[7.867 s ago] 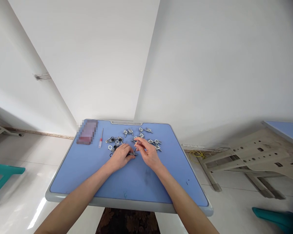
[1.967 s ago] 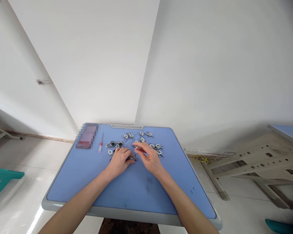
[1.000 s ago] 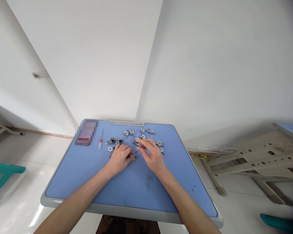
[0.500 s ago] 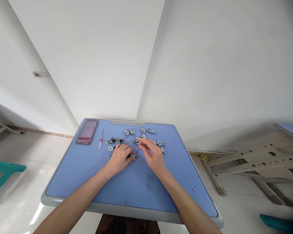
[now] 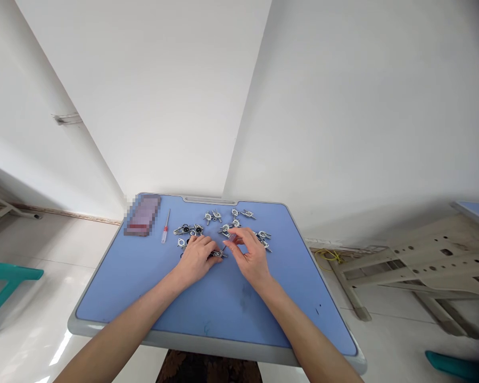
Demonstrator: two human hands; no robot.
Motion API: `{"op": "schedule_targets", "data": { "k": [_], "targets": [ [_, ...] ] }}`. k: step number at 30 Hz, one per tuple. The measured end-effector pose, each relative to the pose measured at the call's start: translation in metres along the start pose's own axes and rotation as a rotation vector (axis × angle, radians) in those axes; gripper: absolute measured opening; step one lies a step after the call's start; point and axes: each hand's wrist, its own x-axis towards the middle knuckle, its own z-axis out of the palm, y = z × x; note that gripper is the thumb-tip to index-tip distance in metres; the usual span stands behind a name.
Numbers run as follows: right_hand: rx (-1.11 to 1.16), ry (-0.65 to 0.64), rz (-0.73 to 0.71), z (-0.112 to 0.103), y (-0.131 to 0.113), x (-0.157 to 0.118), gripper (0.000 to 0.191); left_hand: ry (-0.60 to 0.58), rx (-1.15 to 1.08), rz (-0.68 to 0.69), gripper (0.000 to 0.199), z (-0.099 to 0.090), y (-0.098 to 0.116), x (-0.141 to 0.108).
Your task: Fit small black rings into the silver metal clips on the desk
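Observation:
My left hand (image 5: 198, 257) rests on the table with its fingers closed around a small silver metal fitting (image 5: 219, 254), whose end sticks out by the thumb. Pinched in my right hand (image 5: 250, 254) is a small screwdriver (image 5: 232, 236) with a clear handle. Its thin shaft slants down to the fitting, though I cannot tell exactly where the tip sits. Just beyond my left hand lie metal fittings with black round parts (image 5: 186, 229) and a flat silver plate (image 5: 181, 242). More silver fittings (image 5: 224, 230) lie beside and beyond my right hand, partly hidden by it.
A second screwdriver (image 5: 165, 229) with a red and clear handle lies on the blue table (image 5: 207, 308) at left. Near the far left corner is a blurred-out flat object (image 5: 142, 215). Silver fittings (image 5: 212, 216) lie toward the back, and a white wall (image 5: 175, 106) stands behind.
The fingers of my right hand have shifted slightly around the screwdriver, and its clear handle shows more. My left hand stays in place on the fitting.

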Motion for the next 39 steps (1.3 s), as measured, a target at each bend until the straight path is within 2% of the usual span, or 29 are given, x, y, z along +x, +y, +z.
{"op": "schedule_targets", "data": {
  "k": [3, 7, 13, 22, 31, 36, 39],
  "targets": [
    [0.019, 0.006, 0.016, 0.0014, 0.0004, -0.0009, 0.017, 0.003, -0.006, 0.002, 0.012, 0.0004, -0.0003, 0.0001],
    [0.104, -0.038, 0.079, 0.0010, 0.0004, -0.0025, 0.028, 0.004, -0.002, 0.006, 0.013, 0.0010, -0.0012, -0.0002],
    [-0.032, -0.047, -0.004, 0.0015, 0.0015, -0.0032, 0.028, 0.013, 0.004, 0.011, 0.013, 0.0003, -0.0005, -0.0004],
    [0.044, -0.152, 0.018, -0.0021, -0.0025, -0.0014, 0.035, -0.001, -0.004, 0.002, 0.009, -0.0019, 0.0007, -0.0013],
    [-0.046, -0.064, -0.044, 0.0028, -0.0019, -0.0041, 0.029, 0.003, -0.005, -0.006, 0.007, -0.0040, 0.0029, -0.0021],
    [0.056, -0.097, 0.013, 0.0012, -0.0029, -0.0037, 0.034, -0.001, -0.015, 0.002, 0.010, -0.0020, 0.0001, -0.0019],
    [0.027, -0.096, 0.005, 0.0014, -0.0014, -0.0046, 0.034, -0.001, -0.014, 0.003, 0.010, -0.0030, 0.0005, -0.0020]
  ]
}}
